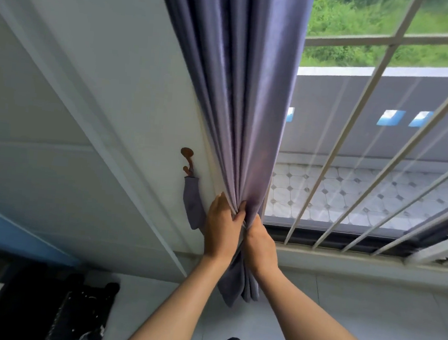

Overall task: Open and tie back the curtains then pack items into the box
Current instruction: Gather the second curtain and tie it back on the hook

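1. The purple curtain (235, 95) hangs gathered at the window's left edge.
2. The left hand (222, 228) grips its folds.
3. The right hand (261, 245) seems to clutch them lower.
4. The tieback (193, 202) hangs from the wall hook (187, 159).

Both my forearms reach forward and up, close together. My left hand (222, 225) curls its fingers in a grip; my right hand (260, 247), just beside and slightly lower, grips too.
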### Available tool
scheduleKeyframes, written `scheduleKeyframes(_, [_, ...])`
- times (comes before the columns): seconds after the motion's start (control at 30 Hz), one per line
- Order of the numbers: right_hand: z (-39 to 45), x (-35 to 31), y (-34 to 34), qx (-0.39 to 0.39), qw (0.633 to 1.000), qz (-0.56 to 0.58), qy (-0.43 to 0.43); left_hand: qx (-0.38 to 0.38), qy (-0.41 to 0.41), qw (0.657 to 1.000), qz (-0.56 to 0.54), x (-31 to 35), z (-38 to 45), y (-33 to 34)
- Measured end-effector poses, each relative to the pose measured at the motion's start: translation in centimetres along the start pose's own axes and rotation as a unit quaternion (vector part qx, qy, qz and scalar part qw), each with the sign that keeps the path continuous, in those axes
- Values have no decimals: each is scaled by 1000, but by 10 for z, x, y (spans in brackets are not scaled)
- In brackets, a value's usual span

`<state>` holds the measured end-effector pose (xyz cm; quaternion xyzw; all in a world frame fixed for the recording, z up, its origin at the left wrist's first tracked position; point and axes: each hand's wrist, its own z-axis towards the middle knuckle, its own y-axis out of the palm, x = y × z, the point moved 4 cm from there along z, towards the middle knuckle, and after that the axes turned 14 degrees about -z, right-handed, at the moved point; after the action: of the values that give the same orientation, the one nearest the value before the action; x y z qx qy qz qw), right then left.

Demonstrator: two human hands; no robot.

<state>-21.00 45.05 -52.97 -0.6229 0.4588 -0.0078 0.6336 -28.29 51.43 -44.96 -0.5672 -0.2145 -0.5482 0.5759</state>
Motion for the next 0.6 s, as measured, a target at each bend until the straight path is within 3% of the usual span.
scheduleKeyframes(0.37, [-2, -5, 7, -23, 997, 72, 24, -39, 43, 998, 36, -9, 4, -23])
scheduleKeyframes(0.53, [-7, -10, -2, -27, 995, 89, 21, -158, 62, 982, -77, -17, -2, -35])
scheduleKeyframes(0.6, [-9, -7, -5, -32, 995, 88, 29, -110, 29, 989, -91, -31, 5, -45])
